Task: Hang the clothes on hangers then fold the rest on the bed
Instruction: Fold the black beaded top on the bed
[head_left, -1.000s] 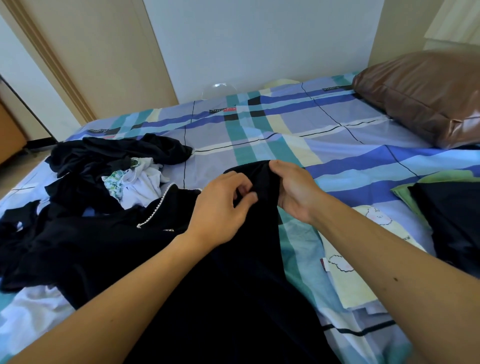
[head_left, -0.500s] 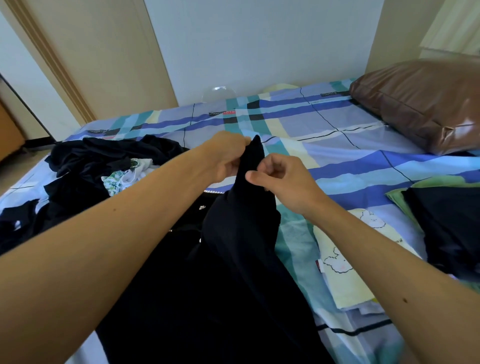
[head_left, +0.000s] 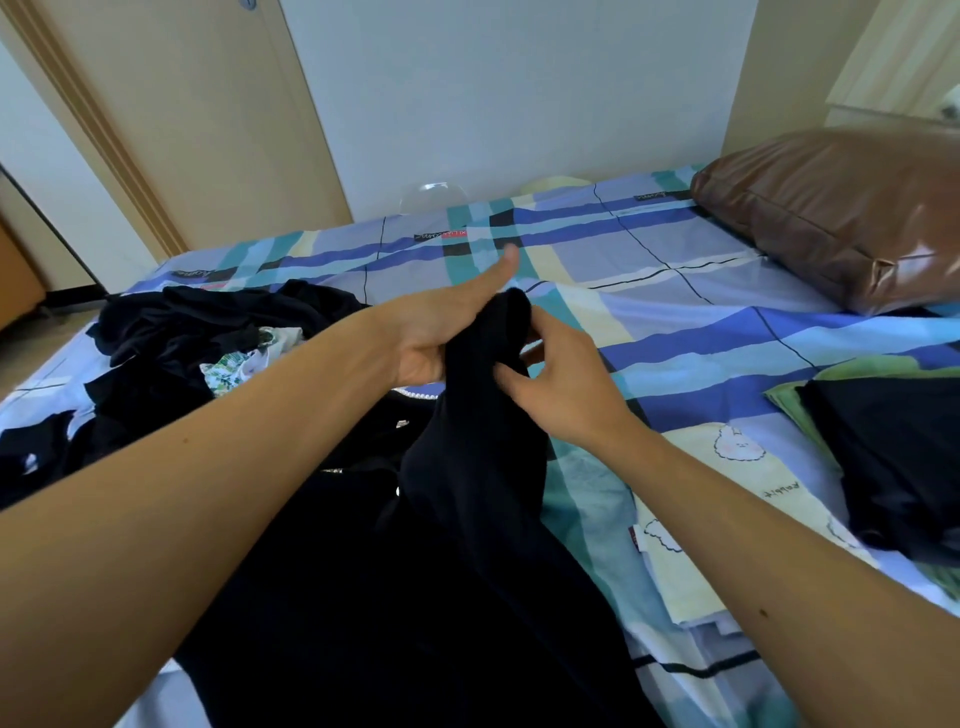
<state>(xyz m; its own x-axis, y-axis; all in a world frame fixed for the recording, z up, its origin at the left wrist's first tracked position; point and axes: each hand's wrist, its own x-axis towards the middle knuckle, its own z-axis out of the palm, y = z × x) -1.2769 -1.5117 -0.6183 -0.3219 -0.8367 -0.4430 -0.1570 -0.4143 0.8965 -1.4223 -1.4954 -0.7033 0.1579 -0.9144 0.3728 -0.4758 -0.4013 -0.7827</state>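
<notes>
Head view: the left hand has turned since half a second ago, its fist giving way to an upturned palm with the thumb stretching toward the far edge of the bed. The end of the black garment, which was lying on the sheet a second ago, is now standing raised between both hands. The left fingers are disappearing behind or inside the dark cloth, so it is not possible to tell whether they are curling round it. The right hand is pinching the raised fabric between thumb and forefinger. The rest of the garment is trailing down over the near edge toward the person.

Along the left edge a tangled pile of clothes, mostly dark with a pale printed piece among it, is still waiting untouched. Near the right edge a folded black item is resting on a green one, which suggests some folding is already done. A cartoon-print cloth is lying flat just beside the garment, and a brown pillow is sitting at the far right corner.

No hanger is showing anywhere, so the hanging stage cannot be judged. By the look of the pile, much of the work is still lying ahead.
</notes>
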